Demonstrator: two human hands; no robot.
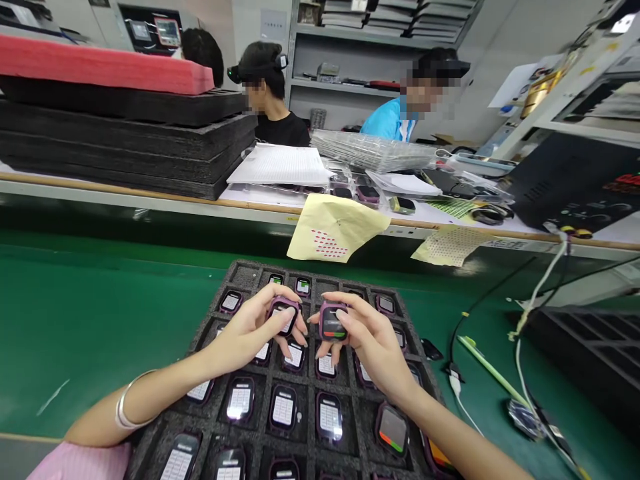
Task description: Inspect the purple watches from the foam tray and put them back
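My left hand is closed around a purple-framed smartwatch body, the thumb lying on its lit screen. A second purple smartwatch body is gripped in my right hand; its dark screen shows an orange and green band, and the thumb touches it. Both hands are above a black foam tray with square compartments. Many compartments hold similar watch bodies, most with white, grid-like screens. One watch at the right of the tray shows coloured bands. My hands and forearms hide some compartments.
The tray lies on a green work surface. A raised shelf behind bears stacked black foam, papers and a yellow cloth. Cables and a green pen-like stick lie at right, beside another black tray. Several people sit beyond.
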